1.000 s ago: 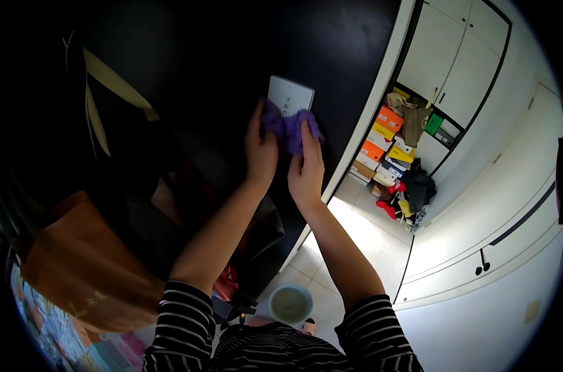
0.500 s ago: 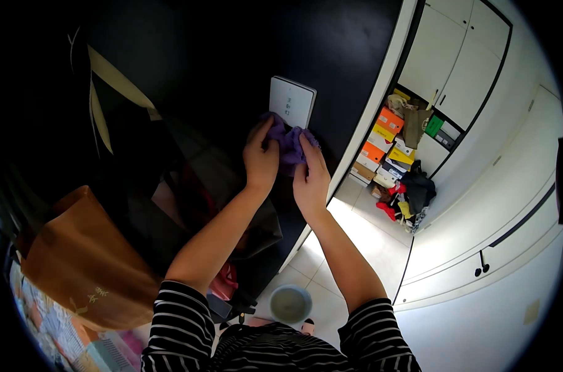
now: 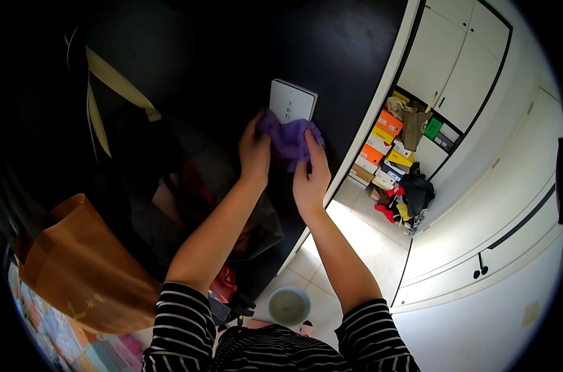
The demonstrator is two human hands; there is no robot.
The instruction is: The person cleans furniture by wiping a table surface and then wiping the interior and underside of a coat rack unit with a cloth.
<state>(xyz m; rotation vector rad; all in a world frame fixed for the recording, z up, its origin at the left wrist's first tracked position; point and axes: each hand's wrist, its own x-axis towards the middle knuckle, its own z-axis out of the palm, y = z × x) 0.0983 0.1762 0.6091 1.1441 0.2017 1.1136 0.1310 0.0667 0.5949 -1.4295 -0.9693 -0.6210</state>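
A crumpled purple cloth (image 3: 288, 141) is held between my two hands, in front of a dark upright surface. My left hand (image 3: 254, 149) grips its left edge, and my right hand (image 3: 312, 167) pinches its right side. Just above the cloth, a white rectangular wall switch (image 3: 291, 101) with printed characters sits on the dark surface (image 3: 350, 56). The cloth covers the switch's lower edge; whether it presses against the switch I cannot tell.
At the lower left hangs a brown bag (image 3: 89, 266) beside dark bags. A basin of water (image 3: 289, 305) stands on the floor by my feet. To the right, stacked shoe boxes (image 3: 381, 139) and a heap of clothes (image 3: 412, 198) lie beyond a doorway, near a white door (image 3: 498, 211).
The purple cloth has been spread wider, with my left hand shifted slightly left and down. More of the cloth now shows between my hands.
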